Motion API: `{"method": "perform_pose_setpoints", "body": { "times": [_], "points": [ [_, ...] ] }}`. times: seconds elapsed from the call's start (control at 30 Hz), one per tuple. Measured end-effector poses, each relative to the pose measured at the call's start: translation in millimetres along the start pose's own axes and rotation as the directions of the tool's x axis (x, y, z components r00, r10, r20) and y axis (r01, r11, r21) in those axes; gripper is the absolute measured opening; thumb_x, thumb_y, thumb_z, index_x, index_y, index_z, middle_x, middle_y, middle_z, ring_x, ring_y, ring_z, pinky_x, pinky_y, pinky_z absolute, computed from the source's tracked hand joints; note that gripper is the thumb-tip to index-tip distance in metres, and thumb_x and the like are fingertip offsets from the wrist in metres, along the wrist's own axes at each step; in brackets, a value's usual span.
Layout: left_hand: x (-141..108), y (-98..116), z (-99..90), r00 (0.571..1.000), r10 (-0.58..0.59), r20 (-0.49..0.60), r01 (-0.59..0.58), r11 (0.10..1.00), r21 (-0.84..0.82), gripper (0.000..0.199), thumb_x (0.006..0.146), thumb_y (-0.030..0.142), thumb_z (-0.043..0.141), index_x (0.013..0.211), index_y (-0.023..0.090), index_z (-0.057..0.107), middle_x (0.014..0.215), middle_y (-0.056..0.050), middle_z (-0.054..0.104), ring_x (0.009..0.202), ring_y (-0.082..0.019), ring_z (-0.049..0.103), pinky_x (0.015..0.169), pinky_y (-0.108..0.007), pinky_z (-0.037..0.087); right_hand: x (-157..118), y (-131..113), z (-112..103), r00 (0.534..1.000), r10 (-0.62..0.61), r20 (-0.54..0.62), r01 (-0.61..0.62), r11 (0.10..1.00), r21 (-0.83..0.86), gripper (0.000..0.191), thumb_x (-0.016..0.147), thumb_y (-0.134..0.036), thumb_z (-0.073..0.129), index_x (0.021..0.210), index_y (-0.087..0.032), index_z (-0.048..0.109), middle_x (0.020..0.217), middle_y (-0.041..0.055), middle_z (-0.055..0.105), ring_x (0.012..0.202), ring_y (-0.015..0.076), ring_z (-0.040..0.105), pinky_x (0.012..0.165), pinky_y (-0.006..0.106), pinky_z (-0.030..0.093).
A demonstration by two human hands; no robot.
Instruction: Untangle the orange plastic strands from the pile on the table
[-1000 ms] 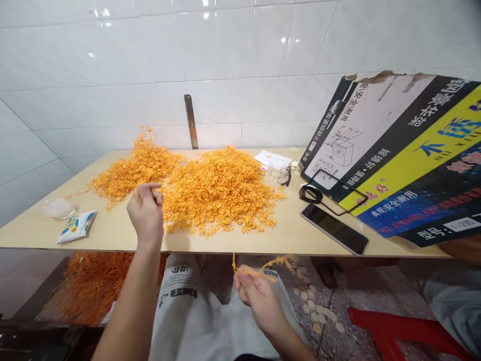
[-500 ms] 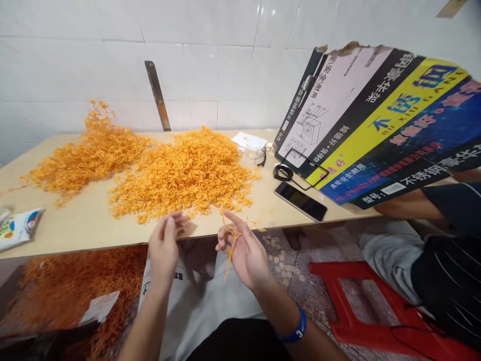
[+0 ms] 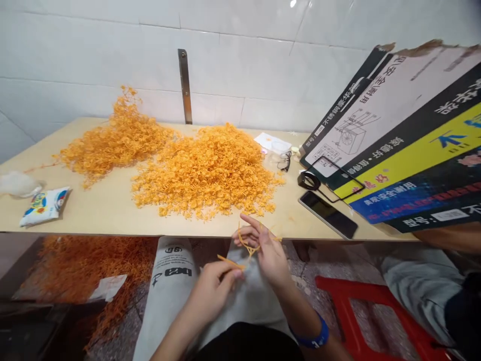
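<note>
1. White and printed, a small packet [image 3: 45,206] lies at the left of our pale tabletop [image 3: 112,215], just beside a translucent bag [image 3: 17,183].
2. Below the table's edge we see a darker orange heap [image 3: 86,265] on the floor, with a white sheet [image 3: 108,287] lying on it.
3. Up on the table, a feathery orange pile [image 3: 112,143] meets a larger orange pile [image 3: 210,173] near the middle.
4. Our left hand [image 3: 216,286], low over the lap and in front of the table, pinches an orange piece [image 3: 226,260] between thumb and forefinger.
5. Just right of it, an orange strand [image 3: 250,248] loops about the fingers of our right hand [image 3: 270,253], which holds it with the forefinger stretched out. We cannot tell whether strand and piece are joined.
6. A blue wristband [image 3: 311,337] circles our right forearm.
7. Farther right we have eyeglasses [image 3: 285,162], then a phone [image 3: 328,214], a red stool [image 3: 340,301] below, and tilted printed cardboard [image 3: 398,150].
</note>
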State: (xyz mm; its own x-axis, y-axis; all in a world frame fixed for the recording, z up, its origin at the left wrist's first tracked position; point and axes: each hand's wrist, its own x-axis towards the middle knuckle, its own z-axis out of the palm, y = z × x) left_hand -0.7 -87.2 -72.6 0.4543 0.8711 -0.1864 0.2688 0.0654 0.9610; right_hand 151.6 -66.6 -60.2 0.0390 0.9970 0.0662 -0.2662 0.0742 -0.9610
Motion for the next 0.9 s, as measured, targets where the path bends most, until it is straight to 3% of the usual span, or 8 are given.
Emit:
{"method": "perform_pose_setpoints", "body": {
  "times": [0.2,0.33,0.4,0.47,0.6,0.73,0.83,0.9],
  "points": [
    [-7.6,-31.5,8.7,0.934,-0.151,0.323,0.151,0.988,0.026,0.023,0.080,0.025,0.052,0.063,0.016,0.063,0.056,0.000,0.054,0.054,-0.012,0.048,0.055,-0.022,0.035,-5.6,1.3,14.7,0.983,0.082,0.162,-0.067,0.993,-0.098,0.042,0.093,-0.053,0.048,0.105,-0.018,0.068,0.077,0.0071,0.071,0.071,0.0172,0.064,0.069,0.031,0.050],
    [-33.5,-34.5,-50.6,0.857,-0.056,0.513,0.123,0.987,-0.099,0.032,0.079,0.043,0.062,0.062,0.016,0.066,0.056,-0.001,0.054,0.055,-0.013,0.049,0.057,-0.024,0.038,-12.2,-4.0,28.4,0.903,0.098,0.418,-0.059,0.993,-0.106,0.037,0.090,-0.048,0.057,0.114,-0.022,0.066,0.081,0.0058,0.072,0.073,0.0166,0.064,0.071,0.031,0.050],
    [-61.8,-39.4,-98.9,0.916,-0.056,0.398,0.127,0.980,-0.155,0.043,0.076,0.057,0.064,0.061,0.017,0.066,0.054,-0.002,0.053,0.054,-0.014,0.049,0.056,-0.025,0.038,-10.8,-6.2,31.3,0.877,0.072,0.474,-0.060,0.997,-0.041,0.044,0.086,-0.048,0.063,0.124,-0.026,0.061,0.090,0.0063,0.073,0.081,0.0181,0.065,0.076,0.033,0.050],
    [-96.4,-52.6,-144.3,0.978,-0.156,0.136,0.181,0.964,-0.196,0.051,0.072,0.069,0.062,0.067,0.018,0.066,0.062,-0.002,0.055,0.049,-0.011,0.045,0.052,-0.025,0.036,-5.6,-6.2,33.5,0.874,0.068,0.482,-0.069,0.998,-0.017,0.050,0.084,-0.047,0.066,0.130,-0.028,0.057,0.101,0.0082,0.072,0.090,0.0198,0.066,0.082,0.036,0.051],
    [-151.3,-101.9,-194.3,0.929,-0.360,-0.088,0.353,0.932,-0.083,0.051,0.072,0.068,0.063,0.064,0.018,0.064,0.059,0.000,0.054,0.051,-0.011,0.044,0.051,-0.023,0.035,8.4,-5.1,41.5,0.869,0.186,0.458,-0.126,0.979,-0.158,0.044,0.087,-0.042,0.063,0.127,-0.026,0.059,0.103,0.0104,0.071,0.091,0.0206,0.066,0.085,0.039,0.051],
    [-157.2,-159.1,-206.7,0.799,-0.470,-0.374,0.498,0.867,-0.025,0.057,0.070,0.077,0.051,0.070,0.022,0.066,0.053,0.000,0.055,0.054,-0.019,0.054,0.055,-0.029,0.045,23.0,-18.9,53.4,0.825,0.242,0.511,-0.049,0.931,-0.361,0.032,0.090,-0.035,0.057,0.120,-0.024,0.065,0.095,0.0086,0.072,0.085,0.0209,0.066,0.079,0.038,0.052],
    [-138.7,-186.3,-211.2,0.584,-0.407,-0.703,0.563,0.826,-0.010,0.069,0.060,0.083,0.046,0.081,0.023,0.070,0.076,-0.008,0.071,0.091,-0.036,0.068,0.081,-0.042,0.054,44.5,-39.5,65.4,0.787,0.190,0.587,0.136,0.874,-0.466,0.031,0.091,-0.031,0.055,0.119,-0.026,0.066,0.095,0.0074,0.073,0.086,0.0214,0.067,0.080,0.038,0.052],
    [-124.4,-187.9,-210.0,0.527,-0.381,-0.760,0.590,0.808,0.005,0.074,0.061,0.081,0.044,0.095,0.021,0.072,0.100,-0.012,0.074,0.118,-0.038,0.059,0.100,-0.045,0.046,69.7,-53.7,77.2,0.767,0.144,0.626,0.268,0.813,-0.516,0.030,0.091,-0.031,0.055,0.118,-0.026,0.067,0.095,0.0069,0.073,0.086,0.0221,0.067,0.078,0.038,0.051]
  ]
}}
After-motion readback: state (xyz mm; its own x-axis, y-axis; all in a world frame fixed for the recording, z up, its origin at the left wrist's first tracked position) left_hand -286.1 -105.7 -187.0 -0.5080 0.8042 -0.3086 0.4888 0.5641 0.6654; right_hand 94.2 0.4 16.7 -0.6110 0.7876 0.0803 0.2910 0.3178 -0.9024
